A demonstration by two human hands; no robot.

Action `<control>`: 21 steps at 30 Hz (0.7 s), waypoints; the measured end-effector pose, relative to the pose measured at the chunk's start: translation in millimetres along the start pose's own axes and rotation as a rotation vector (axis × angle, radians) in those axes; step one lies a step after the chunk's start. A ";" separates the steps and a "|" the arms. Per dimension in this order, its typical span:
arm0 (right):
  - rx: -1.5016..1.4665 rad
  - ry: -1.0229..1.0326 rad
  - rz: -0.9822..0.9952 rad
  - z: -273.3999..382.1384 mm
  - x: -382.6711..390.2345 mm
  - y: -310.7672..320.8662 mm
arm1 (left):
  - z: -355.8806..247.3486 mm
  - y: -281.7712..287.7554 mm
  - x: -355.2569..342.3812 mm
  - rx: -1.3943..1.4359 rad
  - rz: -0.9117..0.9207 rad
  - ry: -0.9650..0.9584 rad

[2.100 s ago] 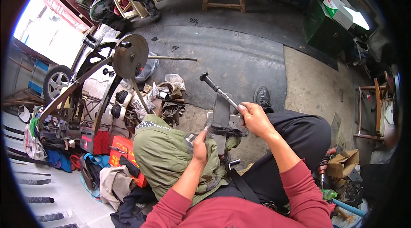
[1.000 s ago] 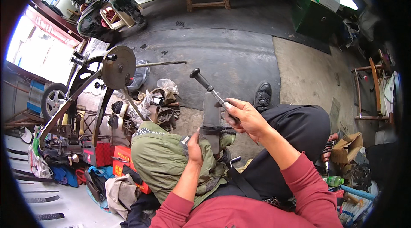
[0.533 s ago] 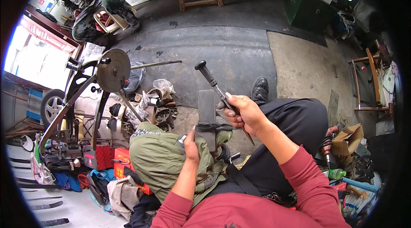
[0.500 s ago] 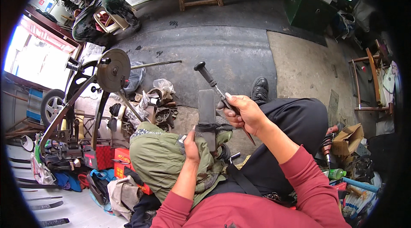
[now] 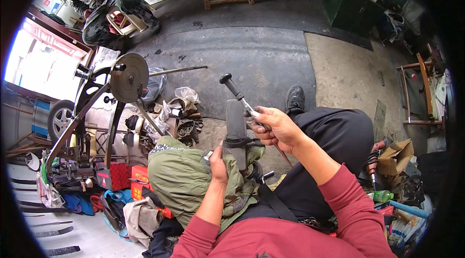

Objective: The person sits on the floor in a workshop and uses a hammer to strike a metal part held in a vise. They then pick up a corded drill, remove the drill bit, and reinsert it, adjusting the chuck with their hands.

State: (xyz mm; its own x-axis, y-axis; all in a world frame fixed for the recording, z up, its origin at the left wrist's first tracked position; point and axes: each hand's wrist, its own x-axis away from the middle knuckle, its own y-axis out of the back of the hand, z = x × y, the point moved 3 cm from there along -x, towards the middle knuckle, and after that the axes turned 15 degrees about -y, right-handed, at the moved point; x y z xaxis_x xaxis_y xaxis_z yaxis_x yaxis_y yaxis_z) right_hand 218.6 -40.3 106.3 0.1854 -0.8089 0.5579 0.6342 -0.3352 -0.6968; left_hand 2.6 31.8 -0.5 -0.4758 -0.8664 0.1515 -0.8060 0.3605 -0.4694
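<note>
Head view, from left to right: your left hand (image 5: 216,161) rests on the green cloth (image 5: 186,180) spread over your left knee, fingers curled around the lower end of the dark flat block (image 5: 236,132) that stands upright there. Whether that grip is tight you cannot tell from this angle, so press the block down into the cloth until it does not rock. Just to the right, your right hand (image 5: 276,127) is closed around the middle of a slim metal tool with a black handle (image 5: 231,85); the handle points up and away from you, the thin end runs down past your wrist toward your lap. The tool crosses just above the top of the block, close to it; contact is hard to make out.

For a clean stroke, keep the tool at one steady angle against the block, and keep the left thumb and fingers below the line where the tool passes. Brace your right forearm on your thigh if the tool wanders.
</note>
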 end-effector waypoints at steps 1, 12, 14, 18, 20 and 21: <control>0.008 0.008 -0.004 0.3 0.0 -0.3 | -0.4 -0.4 0.1 0.006 0.007 0.005; -0.022 -0.002 -0.017 -0.3 -1.7 4.6 | -1.0 1.3 -0.2 -0.146 0.000 -0.065; -0.014 -0.007 -0.028 -0.5 -1.4 4.8 | -1.2 -0.5 -0.3 -0.096 -0.022 -0.042; -0.025 -0.003 -0.007 -0.2 -0.3 2.6 | -6.1 -6.4 2.1 -0.070 -0.026 -0.016; -0.023 0.003 -0.011 0.4 0.4 1.7 | -8.3 -8.3 3.2 -0.101 -0.026 -0.009; -0.017 -0.006 -0.013 0.5 0.8 1.3 | -8.6 -8.7 3.2 -0.115 -0.025 -0.012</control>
State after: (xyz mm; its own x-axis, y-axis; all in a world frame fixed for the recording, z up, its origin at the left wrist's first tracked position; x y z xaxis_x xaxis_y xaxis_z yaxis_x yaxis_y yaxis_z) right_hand 219.9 -41.2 106.0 0.1819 -0.8016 0.5695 0.6233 -0.3539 -0.6973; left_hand 5.2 28.8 11.6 -0.4514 -0.8794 0.1512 -0.8531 0.3756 -0.3622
